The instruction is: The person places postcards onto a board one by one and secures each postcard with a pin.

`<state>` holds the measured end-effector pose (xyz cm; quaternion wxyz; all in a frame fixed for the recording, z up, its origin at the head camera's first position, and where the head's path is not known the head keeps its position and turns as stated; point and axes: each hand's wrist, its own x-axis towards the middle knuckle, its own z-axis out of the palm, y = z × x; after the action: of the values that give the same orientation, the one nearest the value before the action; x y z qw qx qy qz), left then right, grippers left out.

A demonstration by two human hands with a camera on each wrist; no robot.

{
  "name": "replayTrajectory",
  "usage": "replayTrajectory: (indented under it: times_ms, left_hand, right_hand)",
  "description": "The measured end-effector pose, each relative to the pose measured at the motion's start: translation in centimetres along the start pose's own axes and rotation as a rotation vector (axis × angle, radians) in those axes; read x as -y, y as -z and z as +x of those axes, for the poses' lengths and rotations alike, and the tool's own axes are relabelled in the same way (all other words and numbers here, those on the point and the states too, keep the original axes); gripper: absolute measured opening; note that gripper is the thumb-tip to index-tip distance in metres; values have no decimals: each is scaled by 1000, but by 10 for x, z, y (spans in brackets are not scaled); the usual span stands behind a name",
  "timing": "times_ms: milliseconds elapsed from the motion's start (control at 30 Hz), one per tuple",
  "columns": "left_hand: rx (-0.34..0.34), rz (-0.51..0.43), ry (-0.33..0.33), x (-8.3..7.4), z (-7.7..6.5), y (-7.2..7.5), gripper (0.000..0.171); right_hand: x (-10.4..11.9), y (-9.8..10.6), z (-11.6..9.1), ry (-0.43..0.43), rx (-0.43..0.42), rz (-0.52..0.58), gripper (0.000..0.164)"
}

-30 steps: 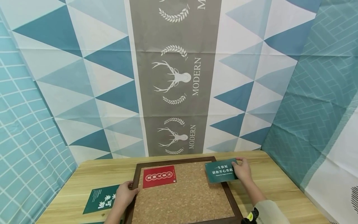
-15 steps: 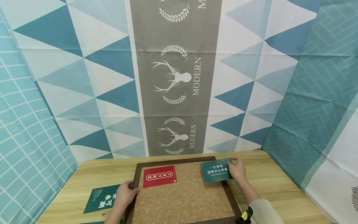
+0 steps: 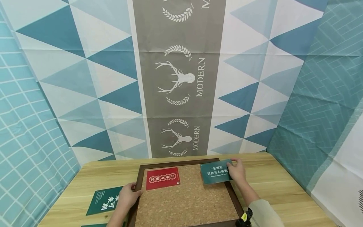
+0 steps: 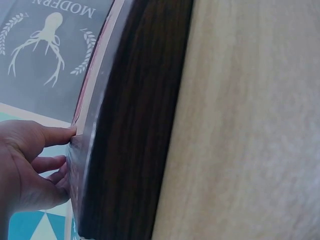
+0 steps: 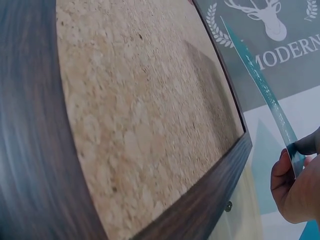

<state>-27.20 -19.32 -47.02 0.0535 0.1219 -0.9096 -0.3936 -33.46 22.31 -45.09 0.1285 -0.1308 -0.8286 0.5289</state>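
Observation:
My right hand (image 3: 237, 171) pinches a green card with white lettering (image 3: 214, 171) by its right edge, over the upper right corner of a cork board (image 3: 184, 205). From the right wrist, the card (image 5: 267, 95) appears edge-on, raised off the cork, with a shadow below it. At the board's left side my left hand (image 3: 127, 197) grips the dark wooden frame (image 3: 139, 177), thumb toward the cork; the left wrist view has these fingers (image 4: 60, 134) at the frame. A red card (image 3: 163, 178) lies on the upper left cork, a small shiny spot at its lower right corner.
Left of the board another green card (image 3: 99, 201) lies on the wooden table (image 3: 263, 176), partly behind my left hand. The edge of a further green card (image 3: 95, 225) shows at the bottom. Patterned cloth (image 3: 175, 104) hangs behind the table.
My right hand has moved left with the green card, bringing it further over the board's upper right corner. The left hand keeps its hold on the frame.

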Motion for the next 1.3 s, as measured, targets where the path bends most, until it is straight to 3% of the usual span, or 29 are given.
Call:
replayTrajectory:
  times_ms: [733,1300]
  left_hand:
    - [-3,4,-18,-2,-2,2,54]
    - [-2,4,6,-2,-2,1,53]
  right_hand:
    - [4,-26,-2,10,-3,48,38]
    - [5,-48,-6,25,4,81,38]
